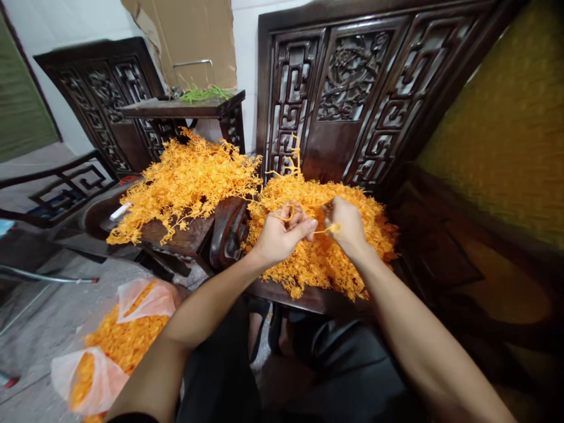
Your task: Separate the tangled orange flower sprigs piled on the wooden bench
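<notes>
Thumb and fingers of my left hand (282, 234) are closed on a thin orange branching stem (321, 231), and part of it loops over the fingers. Close by on the right, my right hand (346, 226) is curled shut at the stem's other end, where a small orange tuft shows beside the palm. What lies inside the right fingers is partly hidden. Both hands are above a large heap of tangled orange sprigs (304, 270) on a dark wooden seat. One sprig (296, 155) sticks up from the back of this heap.
Another orange heap (194, 176) covers the dark wooden surface to the left. Behind it, green stems (205, 93) lie on a small wooden table (176, 108). An open plastic bag (103, 376) of orange pieces is on the floor. A carved chair back (343, 88) rises ahead.
</notes>
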Available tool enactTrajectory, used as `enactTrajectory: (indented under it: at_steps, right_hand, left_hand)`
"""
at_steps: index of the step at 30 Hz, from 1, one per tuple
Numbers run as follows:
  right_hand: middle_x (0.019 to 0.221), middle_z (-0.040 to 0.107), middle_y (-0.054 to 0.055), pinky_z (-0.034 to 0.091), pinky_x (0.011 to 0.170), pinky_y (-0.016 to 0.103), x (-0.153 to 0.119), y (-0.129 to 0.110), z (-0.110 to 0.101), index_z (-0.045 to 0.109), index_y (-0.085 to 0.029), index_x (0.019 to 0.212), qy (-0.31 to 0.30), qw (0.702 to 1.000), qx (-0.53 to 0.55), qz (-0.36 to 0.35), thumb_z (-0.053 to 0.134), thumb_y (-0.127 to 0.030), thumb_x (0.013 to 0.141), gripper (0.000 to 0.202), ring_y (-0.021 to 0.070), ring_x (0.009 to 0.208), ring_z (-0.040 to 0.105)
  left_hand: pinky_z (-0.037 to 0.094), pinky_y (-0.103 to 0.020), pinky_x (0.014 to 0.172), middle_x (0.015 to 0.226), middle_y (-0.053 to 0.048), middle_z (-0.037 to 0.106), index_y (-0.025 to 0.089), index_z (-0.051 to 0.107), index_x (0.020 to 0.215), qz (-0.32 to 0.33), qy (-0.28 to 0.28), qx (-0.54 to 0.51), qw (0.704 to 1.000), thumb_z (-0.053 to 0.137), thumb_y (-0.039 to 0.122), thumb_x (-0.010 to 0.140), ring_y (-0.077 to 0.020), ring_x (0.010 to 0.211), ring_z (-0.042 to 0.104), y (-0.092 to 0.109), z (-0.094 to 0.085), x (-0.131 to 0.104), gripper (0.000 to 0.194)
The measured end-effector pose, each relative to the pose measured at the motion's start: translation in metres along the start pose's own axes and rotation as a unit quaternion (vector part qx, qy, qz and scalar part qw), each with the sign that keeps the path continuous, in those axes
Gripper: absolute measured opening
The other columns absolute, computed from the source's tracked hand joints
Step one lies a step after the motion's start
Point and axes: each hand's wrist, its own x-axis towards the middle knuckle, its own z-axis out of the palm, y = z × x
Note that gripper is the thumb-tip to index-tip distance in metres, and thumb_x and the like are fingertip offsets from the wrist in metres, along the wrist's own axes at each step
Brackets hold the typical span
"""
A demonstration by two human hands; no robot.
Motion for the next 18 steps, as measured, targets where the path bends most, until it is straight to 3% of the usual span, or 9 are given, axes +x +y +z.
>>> enactTrajectory:
  at_steps: [4, 8, 12, 15, 18]
  right_hand:
    - [0.091, 0.069, 0.014, 0.047, 0.079, 0.040, 0.017, 0.012, 0.002, 0.059, -0.017, 0.105, 0.071, 0.994, 0.053, 0.067, 0.044, -0.041, 0.096, 0.030, 0.0290, 0.082, 0.062]
    - [0.108, 0.066, 0.020, 0.048, 0.089, 0.047, 0.029, 0.011, 0.009, 0.058, -0.013, 0.115, 0.116, 0.990, 0.033, 0.072, 0.038, -0.034, 0.096, 0.035, 0.0322, 0.098, 0.062]
    - [0.142, 0.049, 0.029, 0.036, 0.105, 0.063, 0.039, 0.019, 0.017, 0.060, -0.009, 0.121, 0.104, 0.992, -0.071, -0.033, 0.050, -0.045, 0.093, 0.047, 0.0429, 0.132, 0.043]
    - [0.156, 0.035, 0.028, 0.022, 0.111, 0.072, 0.042, 0.025, 0.015, 0.064, -0.009, 0.120, 0.094, 0.986, -0.108, -0.085, 0.056, -0.054, 0.091, 0.055, 0.0471, 0.144, 0.028]
    - [0.144, 0.050, 0.026, 0.032, 0.111, 0.063, 0.037, 0.017, 0.004, 0.071, -0.011, 0.100, 0.128, 0.986, -0.049, -0.093, 0.051, -0.048, 0.096, 0.041, 0.0412, 0.136, 0.040]
  left_hand:
    - [0.026, -0.019, 0.047, 0.061, 0.007, 0.054, 0.022, 0.031, 0.076, -0.085, -0.010, -0.083, 0.993, 0.084, 0.046, 0.071, -0.0052, 0.050, 0.052, -0.005, -0.007, 0.007, 0.059]
    - [0.019, -0.019, 0.043, 0.063, 0.006, 0.059, 0.023, 0.031, 0.080, -0.115, -0.036, -0.088, 0.989, 0.084, 0.045, 0.072, -0.0035, 0.045, 0.047, -0.010, -0.017, 0.012, 0.058]
    - [0.034, -0.019, 0.052, 0.065, 0.007, 0.057, 0.023, 0.030, 0.079, -0.093, -0.028, -0.059, 0.993, 0.084, 0.042, 0.071, -0.0062, 0.055, 0.058, -0.005, -0.023, 0.009, 0.058]
    - [0.047, -0.024, 0.066, 0.066, 0.009, 0.054, 0.023, 0.029, 0.077, -0.076, -0.015, -0.035, 0.996, 0.084, 0.042, 0.070, -0.0082, 0.063, 0.064, -0.003, -0.025, 0.008, 0.059]
    - [0.050, -0.028, 0.073, 0.067, 0.009, 0.053, 0.023, 0.029, 0.077, -0.066, -0.001, -0.012, 0.998, 0.083, 0.043, 0.071, -0.0089, 0.065, 0.064, -0.006, -0.028, 0.010, 0.057]
